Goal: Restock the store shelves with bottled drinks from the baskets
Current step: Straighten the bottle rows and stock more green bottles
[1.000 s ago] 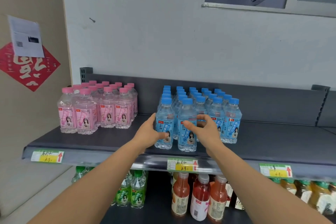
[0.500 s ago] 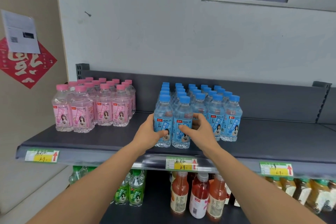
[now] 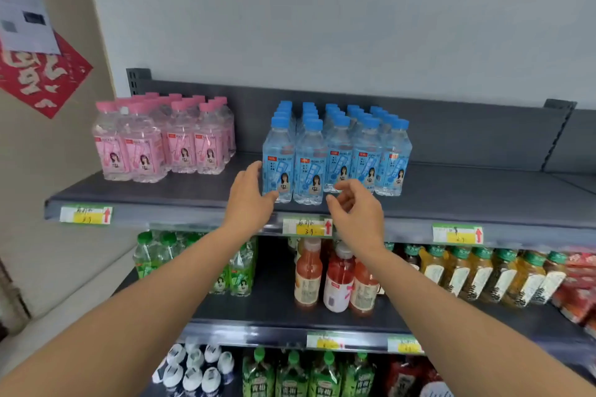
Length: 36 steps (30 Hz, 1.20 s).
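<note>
Where two bare forearms rise from the bottom edge, white-capped bottles (image 3: 193, 367) and green-labelled bottles (image 3: 306, 377) stand lowest and nearest. Above them the middle shelf (image 3: 258, 306) carries green-capped bottles (image 3: 240, 277) at the left, three juice bottles (image 3: 335, 284) in the centre and a row of amber bottles (image 3: 477, 277) to the right. Both hands reach to the front of the top shelf (image 3: 467, 193). The left hand (image 3: 250, 200) is spread wide, its fingers lying fairly straight against the left side of the corner bottle (image 3: 279, 158) and its thumb across the bottle's lower front; it touches rather than clasps. The right hand (image 3: 359, 216) hangs just in front of the block with its fingers loosely curled, holding nothing and apart from the bottles. A price tag (image 3: 307, 226) sits on the shelf edge between the wrists. The blue bottles (image 3: 364, 151) stand upright in a tight block, five across and several deep, at the middle of the top shelf, the front row close to the edge. The pink bottles (image 3: 164, 138) form a second block well to the left on the same shelf. Behind both runs a dark back panel (image 3: 451, 135), then a pale wall (image 3: 322, 26). On the left side wall hang a red paper (image 3: 42, 80) and a white sheet (image 3: 25, 19).
</note>
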Motion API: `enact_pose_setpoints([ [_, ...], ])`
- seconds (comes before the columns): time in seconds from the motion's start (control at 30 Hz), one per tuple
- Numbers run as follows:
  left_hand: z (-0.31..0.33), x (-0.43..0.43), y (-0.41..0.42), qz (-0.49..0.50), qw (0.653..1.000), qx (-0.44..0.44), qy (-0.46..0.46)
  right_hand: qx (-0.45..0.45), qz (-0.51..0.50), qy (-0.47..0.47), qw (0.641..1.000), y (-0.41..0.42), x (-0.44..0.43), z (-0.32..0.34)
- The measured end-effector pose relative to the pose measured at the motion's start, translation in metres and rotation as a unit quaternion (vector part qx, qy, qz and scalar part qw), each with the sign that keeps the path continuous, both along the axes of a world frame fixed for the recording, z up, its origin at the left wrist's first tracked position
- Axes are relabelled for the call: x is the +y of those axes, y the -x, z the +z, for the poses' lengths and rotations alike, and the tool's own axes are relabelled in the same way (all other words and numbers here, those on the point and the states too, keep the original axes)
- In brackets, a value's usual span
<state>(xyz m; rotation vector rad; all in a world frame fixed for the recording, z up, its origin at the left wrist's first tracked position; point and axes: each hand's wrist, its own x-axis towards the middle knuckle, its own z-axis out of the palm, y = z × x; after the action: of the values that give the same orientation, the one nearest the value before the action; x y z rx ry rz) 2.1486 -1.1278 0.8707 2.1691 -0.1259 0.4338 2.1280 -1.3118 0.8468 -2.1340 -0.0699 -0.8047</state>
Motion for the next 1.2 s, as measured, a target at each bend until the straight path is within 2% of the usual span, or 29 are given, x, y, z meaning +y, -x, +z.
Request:
enact_pose_setpoints([
  [0.17,-0.048,-0.003,0.050,-0.033,0.999,-0.037,-0.017,0.056,0.026,0.070,0.996,0.037,0.003,-0.051],
  [0.3,-0.110,0.002,0.082,-0.056,0.994,0.045,-0.077,0.153,0.033,0.119,0.980,0.067,0.000,-0.108],
  [0.47,-0.198,0.022,0.114,-0.073,0.977,0.147,-0.136,0.290,0.024,0.153,0.944,0.107,-0.002,-0.181],
  [0.63,-0.283,0.038,0.149,-0.109,0.948,0.227,-0.196,0.402,-0.002,0.146,0.904,0.150,0.002,-0.253],
  [0.77,-0.343,0.042,0.182,-0.113,0.927,0.294,-0.203,0.472,-0.020,0.125,0.872,0.182,0.004,-0.312],
  [1.0,-0.441,0.037,0.232,-0.110,0.893,0.381,-0.212,0.550,-0.028,0.098,0.829,0.227,0.002,-0.411],
  [1.2,-0.532,0.024,0.267,-0.089,0.864,0.449,-0.211,0.601,-0.008,0.113,0.791,0.249,-0.013,-0.501],
])
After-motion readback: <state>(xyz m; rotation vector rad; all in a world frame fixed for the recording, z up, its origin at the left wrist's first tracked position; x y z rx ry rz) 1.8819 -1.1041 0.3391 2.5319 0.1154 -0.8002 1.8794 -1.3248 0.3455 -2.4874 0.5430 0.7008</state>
